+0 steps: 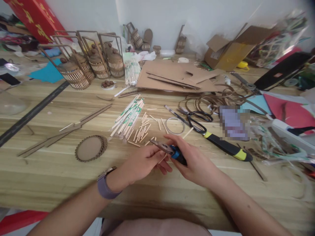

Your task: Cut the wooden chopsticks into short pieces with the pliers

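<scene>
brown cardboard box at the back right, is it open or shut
Open: the brown cardboard box has a flap folded outward.

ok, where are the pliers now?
Head view, below centre: the pliers are in the right hand, beside the left hand, near the short sticks.

red box [37, 18]: gold characters (illegible) | stick wrappers [130, 113]: green print, unreadable

Back left, we log a red box [36, 19] with yellow markings before a pale wall [93, 16]; nearer, we note a bright blue sheet [46, 72] on the wooden table [49, 183]. Back right, we find an open cardboard box [233, 49], a yellow object [243, 66] just beside it, then a long black case [283, 70]. Nearer us: a pale blue sheet [262, 100], a reddish-pink sheet [299, 114], a pixelated purple patch [233, 122]
</scene>
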Available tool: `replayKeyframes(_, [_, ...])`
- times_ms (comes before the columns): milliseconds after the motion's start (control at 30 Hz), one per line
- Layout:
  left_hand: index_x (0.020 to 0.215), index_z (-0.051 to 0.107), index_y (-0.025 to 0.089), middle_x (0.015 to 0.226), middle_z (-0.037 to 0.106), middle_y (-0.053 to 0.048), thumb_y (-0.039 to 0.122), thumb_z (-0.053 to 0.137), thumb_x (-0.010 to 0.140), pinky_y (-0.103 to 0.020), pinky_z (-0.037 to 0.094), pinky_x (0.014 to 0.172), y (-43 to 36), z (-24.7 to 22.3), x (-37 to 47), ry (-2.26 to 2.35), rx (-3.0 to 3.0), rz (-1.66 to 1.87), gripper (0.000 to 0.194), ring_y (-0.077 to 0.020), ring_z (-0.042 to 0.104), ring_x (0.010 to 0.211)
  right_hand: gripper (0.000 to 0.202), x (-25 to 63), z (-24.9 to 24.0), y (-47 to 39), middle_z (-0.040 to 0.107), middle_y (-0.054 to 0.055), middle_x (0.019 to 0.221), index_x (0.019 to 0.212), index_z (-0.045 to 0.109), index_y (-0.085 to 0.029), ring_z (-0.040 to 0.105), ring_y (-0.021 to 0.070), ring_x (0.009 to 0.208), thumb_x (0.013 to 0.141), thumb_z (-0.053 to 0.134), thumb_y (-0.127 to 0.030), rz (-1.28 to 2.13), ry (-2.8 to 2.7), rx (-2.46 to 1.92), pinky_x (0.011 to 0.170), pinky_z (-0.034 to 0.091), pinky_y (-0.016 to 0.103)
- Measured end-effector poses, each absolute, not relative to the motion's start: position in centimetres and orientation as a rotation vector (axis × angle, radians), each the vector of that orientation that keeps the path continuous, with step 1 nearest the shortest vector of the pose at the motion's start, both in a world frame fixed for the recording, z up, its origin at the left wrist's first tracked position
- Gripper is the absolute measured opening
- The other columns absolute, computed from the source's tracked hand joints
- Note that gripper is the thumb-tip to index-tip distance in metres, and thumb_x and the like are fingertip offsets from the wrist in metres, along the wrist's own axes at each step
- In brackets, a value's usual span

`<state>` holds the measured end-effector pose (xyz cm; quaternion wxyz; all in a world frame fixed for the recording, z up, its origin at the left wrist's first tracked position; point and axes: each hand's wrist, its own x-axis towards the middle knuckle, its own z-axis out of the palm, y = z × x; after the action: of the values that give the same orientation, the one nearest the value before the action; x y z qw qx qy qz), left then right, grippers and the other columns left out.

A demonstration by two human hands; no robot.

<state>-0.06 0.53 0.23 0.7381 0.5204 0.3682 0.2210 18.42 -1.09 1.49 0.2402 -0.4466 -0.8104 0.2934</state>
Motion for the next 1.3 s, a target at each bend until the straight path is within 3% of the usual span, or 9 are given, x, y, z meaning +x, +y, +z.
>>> replayKeyframes(233, [0.08,0.057,0.016,0.07,0.067,-0.004,0.061,0.056,0.081,-0.03,0.047,0.066,0.4,0.2,-0.1,0.761,1.135,0.445,0.045,-0.0175,0.064,0.065,0.062,18.4,1.3,-1.0,0.067,0.006,0.114,0.137,0.034,-0.026,0.065,0.0194,0.102,0.08,0.05,-0.007,0.852,-2.196,-1.187,0.084,0.051,0.03])
replayKeyframes(433, [0.083,0.058,0.015,0.073,0.069,-0.006,0.063,0.059,0.078,-0.029,0.045,0.065,0.5,-0.4,-0.4,0.693,1.068,0.378,0.048,-0.0163,0.064,0.064,0.05,18.6,1.1,-1.1,0.068,0.007,0.116,0.132,0.042,-0.024,0.065,0.0208,0.103,0.083,0.053,-0.015,0.882,-2.189,-1.223,0.087,0.051,0.033])
replayKeyframes(667, [0.081,0.058,0.015,0.073,0.069,-0.006,0.063,0.061,0.076,-0.029,0.045,0.066,0.5,-0.4,-0.2,0.703,1.015,0.362,0.049,-0.0157,0.063,0.063,0.049,18.2,1.4,-1.1,0.068,0.007,0.114,0.13,0.044,-0.022,0.065,0.0197,0.102,0.083,0.051,-0.011,0.924,-2.172,-1.224,0.087,0.052,0.033])
replayKeyframes(767, [0.078,0.057,0.015,0.07,0.068,-0.004,0.06,0.06,0.078,-0.028,0.044,0.064,0.5,-0.1,-0.2,0.75,1.021,0.387,0.044,-0.0147,0.062,0.062,0.048,18.0,1.3,-1.0,0.06,0.011,0.125,0.129,0.045,-0.022,0.057,0.0225,0.117,0.083,0.051,-0.01,0.781,-2.165,-1.205,0.097,0.048,0.039])
replayKeyframes(900, [0.076,0.058,0.016,0.068,0.067,-0.001,0.05,0.062,0.08,-0.028,0.044,0.066,0.5,0.2,-0.1,0.835,0.944,0.523,0.034,-0.0149,0.062,0.064,0.041,17.5,1.1,-1.2,0.047,0.016,0.132,0.127,0.045,-0.023,0.046,0.0285,0.128,0.087,0.055,-0.022,0.542,-2.079,-1.245,0.102,0.043,0.05])
replayKeyframes(1033, [0.072,0.059,0.017,0.064,0.061,0.003,0.039,0.066,0.077,-0.026,0.044,0.066,0.4,0.4,0.2,0.923,0.871,0.624,0.023,-0.0134,0.059,0.064,0.051,16.7,0.8,-2.1,0.042,0.015,0.126,0.128,0.044,-0.023,0.05,0.0307,0.12,0.081,0.065,-0.028,0.502,-2.078,-1.32,0.093,0.051,0.049])
replayKeyframes(1167, [0.075,0.062,0.017,0.07,0.064,0.0,0.031,0.067,0.073,-0.028,0.046,0.072,0.2,0.3,0.5,0.87,0.837,0.637,0.015,-0.0165,0.061,0.073,0.058,16.0,0.3,-2.7,0.041,0.015,0.121,0.13,0.043,-0.021,0.06,0.025,0.1,0.076,0.066,-0.02,0.51,-2.098,-1.337,0.081,0.057,0.041])
replayKeyframes(1300, [0.081,0.065,0.016,0.081,0.069,-0.003,0.029,0.064,0.075,-0.032,0.047,0.08,0.1,-0.2,0.7,0.83,0.866,0.648,0.014,-0.0202,0.063,0.085,0.059,15.9,0.0,-2.6,0.042,0.014,0.118,0.128,0.044,-0.021,0.061,0.0242,0.094,0.074,0.066,-0.017,0.438,-2.079,-1.361,0.078,0.057,0.041])
